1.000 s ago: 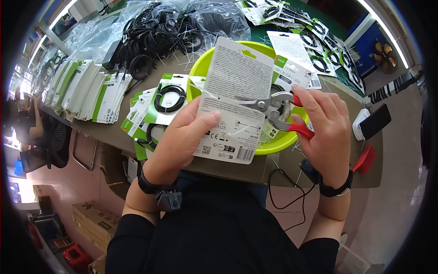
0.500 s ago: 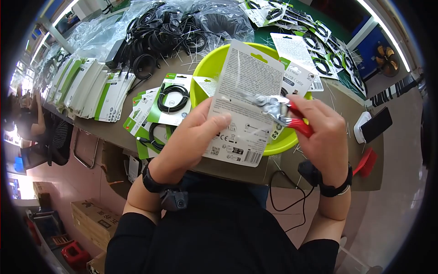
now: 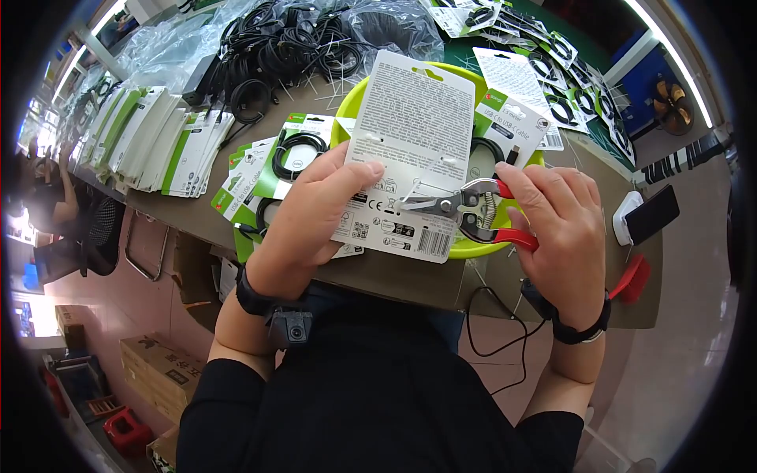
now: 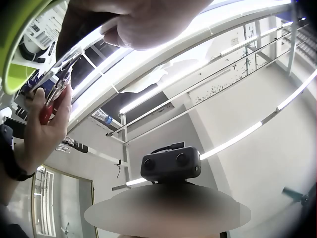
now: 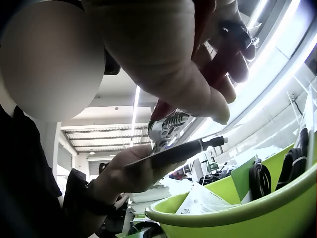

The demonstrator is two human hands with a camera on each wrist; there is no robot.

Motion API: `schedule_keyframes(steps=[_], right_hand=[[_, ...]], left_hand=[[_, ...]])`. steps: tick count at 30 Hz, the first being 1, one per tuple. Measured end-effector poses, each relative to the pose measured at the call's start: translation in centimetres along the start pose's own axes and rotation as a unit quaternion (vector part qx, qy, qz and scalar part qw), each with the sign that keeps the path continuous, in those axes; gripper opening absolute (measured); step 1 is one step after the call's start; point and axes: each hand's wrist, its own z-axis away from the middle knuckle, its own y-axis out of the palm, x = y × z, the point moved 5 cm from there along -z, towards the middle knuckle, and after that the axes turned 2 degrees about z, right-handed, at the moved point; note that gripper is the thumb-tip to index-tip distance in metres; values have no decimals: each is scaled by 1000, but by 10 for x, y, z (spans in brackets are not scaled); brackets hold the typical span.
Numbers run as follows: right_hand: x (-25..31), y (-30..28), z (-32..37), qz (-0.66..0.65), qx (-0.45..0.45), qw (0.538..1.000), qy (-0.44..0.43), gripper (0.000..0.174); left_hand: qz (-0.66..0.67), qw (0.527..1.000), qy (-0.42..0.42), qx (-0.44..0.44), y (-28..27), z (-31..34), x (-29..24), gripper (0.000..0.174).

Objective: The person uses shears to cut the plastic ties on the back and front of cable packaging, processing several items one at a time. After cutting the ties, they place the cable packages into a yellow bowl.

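In the head view my left hand (image 3: 311, 209) holds a white printed card (image 3: 410, 118) by its left edge, thumb on top, back side up. My right hand (image 3: 561, 236) grips red-handled pliers (image 3: 489, 211); their narrow tips lie over the lower part of the card, near its printed symbols. Both are above a lime green basin (image 3: 353, 101). Beyond the card's right edge, a packaged USB-C cable card (image 3: 512, 122) rests in the basin. The right wrist view shows the pliers (image 5: 166, 130) against the card, with a black cable (image 5: 188, 152) under it.
Packaged cables (image 3: 260, 185) and a stack of cards (image 3: 146, 142) lie left of the basin. Black cables (image 3: 292, 51) are heaped behind. More packs (image 3: 564, 75) lie back right. A phone (image 3: 653, 214) on a stand and a red brush (image 3: 632, 280) are at the right.
The pliers have moved down the card from its middle to its lower part, with their handles spread again after closing. The card has shifted slightly up and left.
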Motion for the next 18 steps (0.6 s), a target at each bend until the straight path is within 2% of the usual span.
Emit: schedule_keyframes(steps=[3,5,7,8,9,10,11,12,13,14,16,17,18], right_hand=[[2,0,1,15,-4,1000,-14,46],[-3,6,5,-20,25,999,19,41],[-6,12,6,-34,38,998,36,39],[-10,16,5,-143,29,985,87,38],[-14,21,5,-250,20,958,136,36],[-16,25,7,-353,10,917,185,34],[-9,27,5,-350,9,918,188,34],[0,30,1,-440,-6,871,216,34],[5,34,0,-526,-22,815,240,35],[7,36,-1,-523,-26,816,244,35],[0,45,1,-616,-100,719,307,36],[-4,50,3,-658,-135,661,334,36],[-6,52,4,-659,-138,659,336,36]], left_hand=[[3,1000,-12,-1,-2,-1,1,37],[5,1000,-19,-2,-2,-1,3,37],[-9,1000,11,8,1,-2,2,38],[-17,999,27,13,3,-3,2,38],[-17,999,27,16,7,-3,5,38],[-77,993,84,45,17,-3,6,39],[-135,978,141,75,28,-2,7,40],[-193,955,197,106,37,-1,6,41],[-192,955,196,112,38,-2,4,41],[-306,911,242,132,41,0,-3,43],[-516,777,323,162,46,2,-11,49],[-516,776,322,165,43,-1,-11,49],[-489,793,354,80,31,-5,-15,48]])
